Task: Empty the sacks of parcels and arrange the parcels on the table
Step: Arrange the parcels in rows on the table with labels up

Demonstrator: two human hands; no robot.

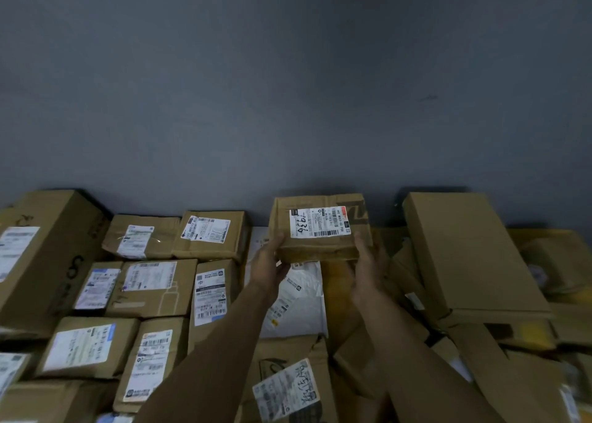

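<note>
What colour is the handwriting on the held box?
Black, on the white label of the brown cardboard box; head view.

both hands hold a small cardboard box (320,230) up against a grey wall (288,86). the left hand (270,262) grips its corner at 7 o'clock and the right hand (368,259) its corner at 5 o'clock. its white label (320,222) faces up, with black handwriting. at 6 o'clock from it lies a white mailer bag (301,301). at 8 o'clock labelled boxes (150,288) sit in tight rows. at 3 o'clock a large flat box (471,253) lies tilted on a loose heap.
</note>
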